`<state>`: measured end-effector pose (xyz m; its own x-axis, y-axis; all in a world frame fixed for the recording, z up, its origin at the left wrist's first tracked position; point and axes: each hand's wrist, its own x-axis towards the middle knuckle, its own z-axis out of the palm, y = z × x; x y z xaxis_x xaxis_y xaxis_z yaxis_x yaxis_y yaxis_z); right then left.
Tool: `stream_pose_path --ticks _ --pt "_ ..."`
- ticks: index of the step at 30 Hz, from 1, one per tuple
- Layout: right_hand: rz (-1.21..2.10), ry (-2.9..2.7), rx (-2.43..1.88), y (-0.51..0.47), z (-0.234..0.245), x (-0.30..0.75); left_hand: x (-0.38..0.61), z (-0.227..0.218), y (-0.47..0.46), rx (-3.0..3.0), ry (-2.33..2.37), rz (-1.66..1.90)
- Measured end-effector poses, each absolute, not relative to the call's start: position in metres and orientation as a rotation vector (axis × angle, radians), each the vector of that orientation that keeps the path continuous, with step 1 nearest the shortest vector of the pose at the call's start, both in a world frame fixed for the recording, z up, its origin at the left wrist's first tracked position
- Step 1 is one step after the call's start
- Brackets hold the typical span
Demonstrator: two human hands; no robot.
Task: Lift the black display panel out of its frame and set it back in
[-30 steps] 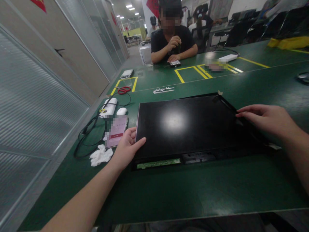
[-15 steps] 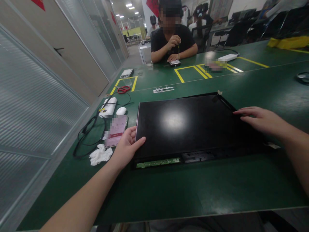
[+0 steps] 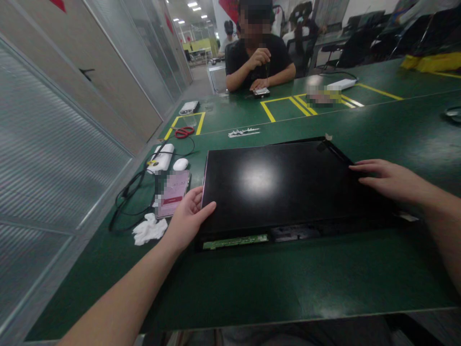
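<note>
A black, glossy display panel lies face up in a black frame on the green table. At its left edge, my left hand grips the panel with the thumb on top and the fingers curled at the side. My right hand touches the right edge, its fingers stretched out and holding nothing. A green circuit board strip shows along the near side of the frame. Beside my left hand lie a crumpled white tissue and a phone with a lit screen.
Left of the panel are a white mouse, a white power strip, black cables and red-handled scissors. Small white strips lie beyond the panel. Across the table a person sits over a small device.
Both hands stay at the panel's edges, and the panel holds its place on the table. The view has shifted only slightly.
</note>
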<state>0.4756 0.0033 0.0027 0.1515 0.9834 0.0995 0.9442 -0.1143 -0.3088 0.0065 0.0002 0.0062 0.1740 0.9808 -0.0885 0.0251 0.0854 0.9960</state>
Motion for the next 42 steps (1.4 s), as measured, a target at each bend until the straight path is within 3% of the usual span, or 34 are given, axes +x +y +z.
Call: stream_pose_path --ticks 6,14,42 --pt "0.233 -1.821 -2.102 0.002 0.004 0.476 -0.005 -0.001 0.006 1.625 1.321 1.064" --pt "0.266 -1.795 -2.109 0.002 0.009 0.471 -0.017 -0.011 0.014 2.001 1.581 0.723" --pt "0.313 -1.767 -2.193 0.002 0.013 0.471 -0.019 -0.015 0.018 2.045 1.516 0.699"
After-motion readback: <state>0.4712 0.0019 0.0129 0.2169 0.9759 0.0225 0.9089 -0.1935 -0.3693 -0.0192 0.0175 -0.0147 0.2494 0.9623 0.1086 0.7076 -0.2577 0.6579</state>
